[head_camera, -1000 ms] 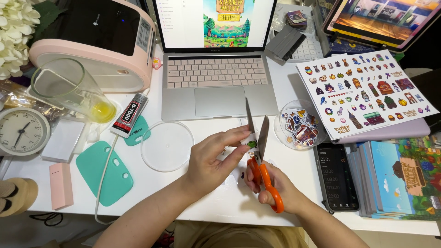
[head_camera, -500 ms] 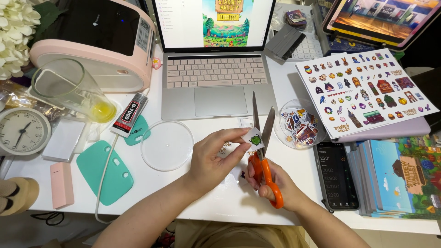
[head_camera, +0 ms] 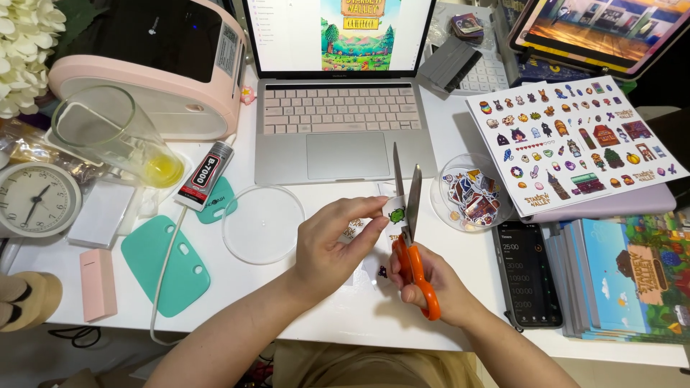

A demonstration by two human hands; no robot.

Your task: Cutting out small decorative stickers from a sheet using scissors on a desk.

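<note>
White desk surface (head_camera: pixel 338 302) fills our view from above, crowded with craft supplies. At its far edge we see an open silver laptop (head_camera: pixel 338 136) whose screen shows a colourful pixel landscape. To the left stands a pink and black label printer (head_camera: pixel 154 68), with white flowers (head_camera: pixel 21 50) in the corner and a round clock (head_camera: pixel 36 200) below them. A clear tumbler (head_camera: pixel 115 140) lies tilted on its side beside a small black and red glue tube (head_camera: pixel 205 176). Two teal plastic scrapers (head_camera: pixel 165 262) and a clear round lid (head_camera: pixel 262 224) rest nearer to us.

At centre, our left hand (head_camera: pixel 330 248) pinches a small white sticker piece (head_camera: pixel 395 213) with a green figure between thumb and fingertips. Our right hand (head_camera: pixel 431 284) is closed through the orange handles of the scissors (head_camera: pixel 410 230), whose blades stand slightly apart, the sticker piece between them.

To the right, a clear round dish (head_camera: pixel 471 194) holds cut stickers. Beyond it a printed sticker sheet (head_camera: pixel 575 144) lies on a lilac pad. A dark phone (head_camera: pixel 528 276) lies beside a stack of illustrated cards (head_camera: pixel 632 276).
</note>
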